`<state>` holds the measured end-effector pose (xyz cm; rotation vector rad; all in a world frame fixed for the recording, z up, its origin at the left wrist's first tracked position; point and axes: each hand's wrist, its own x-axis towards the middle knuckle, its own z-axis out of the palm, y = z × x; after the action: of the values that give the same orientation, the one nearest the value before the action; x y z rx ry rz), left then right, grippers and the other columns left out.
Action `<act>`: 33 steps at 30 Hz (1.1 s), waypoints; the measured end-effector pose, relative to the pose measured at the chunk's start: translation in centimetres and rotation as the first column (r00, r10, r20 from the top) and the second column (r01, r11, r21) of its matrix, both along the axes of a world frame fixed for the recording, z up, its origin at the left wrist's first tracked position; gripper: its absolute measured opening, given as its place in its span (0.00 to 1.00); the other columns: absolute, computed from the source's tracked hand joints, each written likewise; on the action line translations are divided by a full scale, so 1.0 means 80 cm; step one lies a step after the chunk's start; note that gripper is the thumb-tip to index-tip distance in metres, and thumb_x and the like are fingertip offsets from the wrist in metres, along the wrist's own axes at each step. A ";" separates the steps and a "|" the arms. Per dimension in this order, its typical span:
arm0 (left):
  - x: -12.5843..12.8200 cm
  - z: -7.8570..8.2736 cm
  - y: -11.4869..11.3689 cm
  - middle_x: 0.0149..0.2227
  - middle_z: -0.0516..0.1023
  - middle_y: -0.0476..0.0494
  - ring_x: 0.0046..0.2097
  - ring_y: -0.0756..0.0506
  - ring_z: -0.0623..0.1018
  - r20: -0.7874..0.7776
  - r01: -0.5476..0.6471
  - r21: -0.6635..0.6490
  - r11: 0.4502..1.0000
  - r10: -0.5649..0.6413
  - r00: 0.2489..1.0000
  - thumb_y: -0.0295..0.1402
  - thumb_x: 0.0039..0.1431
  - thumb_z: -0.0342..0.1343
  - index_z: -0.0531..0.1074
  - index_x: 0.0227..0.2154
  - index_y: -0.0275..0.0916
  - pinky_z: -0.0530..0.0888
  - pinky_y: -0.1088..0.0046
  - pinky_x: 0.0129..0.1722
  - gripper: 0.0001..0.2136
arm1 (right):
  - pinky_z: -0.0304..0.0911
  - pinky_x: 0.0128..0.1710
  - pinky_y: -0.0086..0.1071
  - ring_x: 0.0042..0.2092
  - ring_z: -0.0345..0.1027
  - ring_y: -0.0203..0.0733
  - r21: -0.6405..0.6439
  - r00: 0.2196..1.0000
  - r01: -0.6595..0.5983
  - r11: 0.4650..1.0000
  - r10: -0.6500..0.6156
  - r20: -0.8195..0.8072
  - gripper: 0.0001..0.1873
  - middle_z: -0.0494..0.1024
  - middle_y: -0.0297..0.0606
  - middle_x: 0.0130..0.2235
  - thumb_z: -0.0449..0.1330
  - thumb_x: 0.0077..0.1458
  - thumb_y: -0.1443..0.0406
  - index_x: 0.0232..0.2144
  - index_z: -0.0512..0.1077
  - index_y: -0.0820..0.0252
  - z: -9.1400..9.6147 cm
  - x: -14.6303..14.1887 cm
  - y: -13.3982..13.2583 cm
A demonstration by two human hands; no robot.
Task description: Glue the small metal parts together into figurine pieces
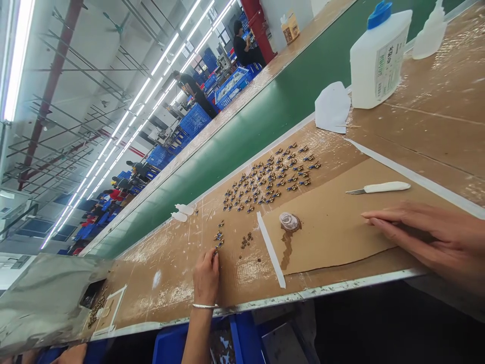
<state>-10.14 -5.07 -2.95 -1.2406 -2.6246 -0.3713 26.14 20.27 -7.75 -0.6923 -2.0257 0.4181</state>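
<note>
My left hand (206,277), a bangle on its wrist, rests near the table's front edge. Its thumb and fingertips are pinched at a small blue-and-gold piece (216,248), which they mostly hide. Just beyond lie a few similar loose pieces (219,236). To the right is a small group of brown beads (247,239). My right hand (435,233) hovers over the cardboard sheet (341,230), fingers stretched out, with nothing visible in them. A white-handled knife (386,187) lies beyond its fingertips. Left of it on the cardboard sits a whitish blob (289,221) with a wet stain.
Many blue-and-gold pieces (269,177) lie in rows toward the back. A blue-capped white bottle (379,58), a squeeze bottle (430,33) and white paper (333,107) stand or lie back right. Small bottles (182,212) lie by the green belt (242,136). Other people work farther off.
</note>
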 end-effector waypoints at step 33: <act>0.143 -0.003 0.004 0.35 0.68 0.44 0.38 0.47 0.70 0.226 0.268 -0.017 0.963 -0.258 0.939 0.27 0.61 0.44 0.67 0.52 0.47 0.69 0.69 0.39 0.19 | 0.65 0.38 0.27 0.38 0.71 0.36 -0.007 0.996 -0.007 1.000 0.008 0.094 0.11 0.77 0.26 0.40 0.54 0.56 0.56 0.39 0.72 0.50 0.000 0.002 0.000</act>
<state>1.30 -4.72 -3.19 -1.6633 -2.6630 -0.5233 26.33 20.25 -7.74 -0.7206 -2.1169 0.4029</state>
